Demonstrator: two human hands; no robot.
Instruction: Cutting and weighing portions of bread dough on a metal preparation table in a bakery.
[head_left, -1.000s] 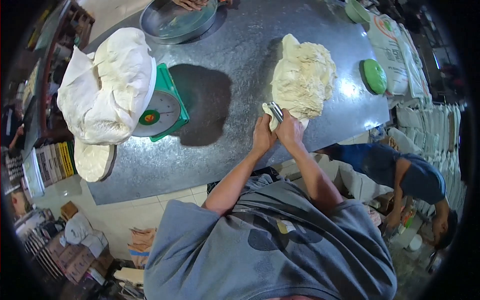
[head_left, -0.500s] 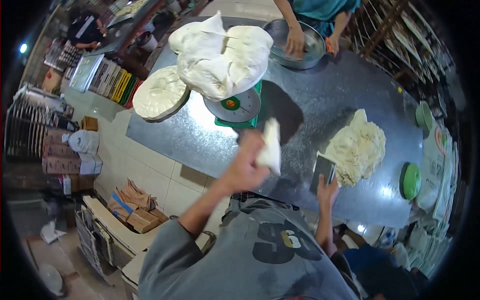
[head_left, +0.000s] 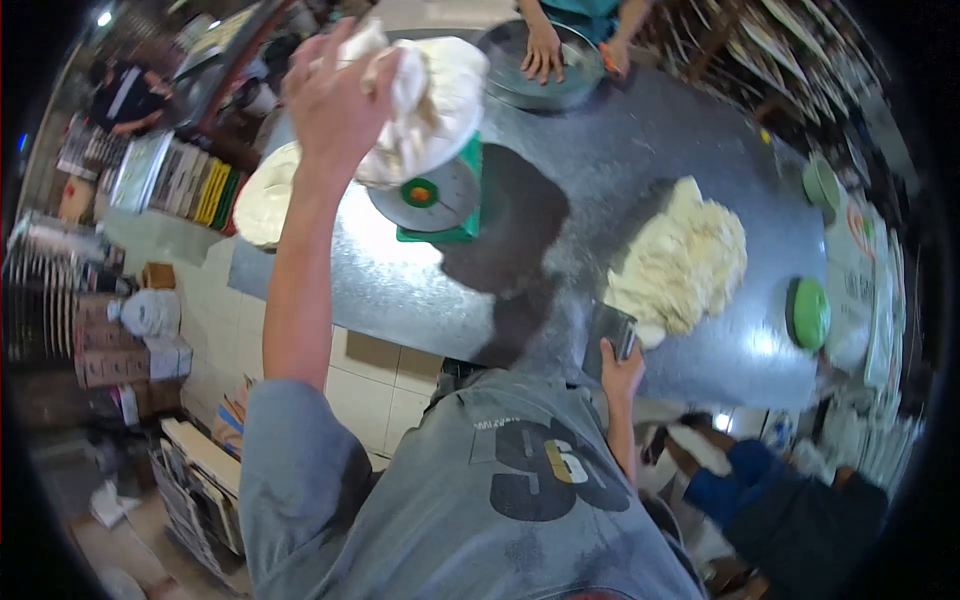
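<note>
On the metal table [head_left: 640,160] a big heap of dough [head_left: 685,262] lies near the green scale [head_left: 435,195], whose pan carries more dough that the raised left hand [head_left: 335,105] presses with curled fingers, while the right hand [head_left: 622,368] grips a scraper [head_left: 610,332] touching the heap's edge.

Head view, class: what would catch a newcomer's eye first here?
The left hand raised over the heaped white dough on the green scale at the top. Next, the pale dough mass on the metal table at right, with the right hand holding a scraper at its edge.
</note>
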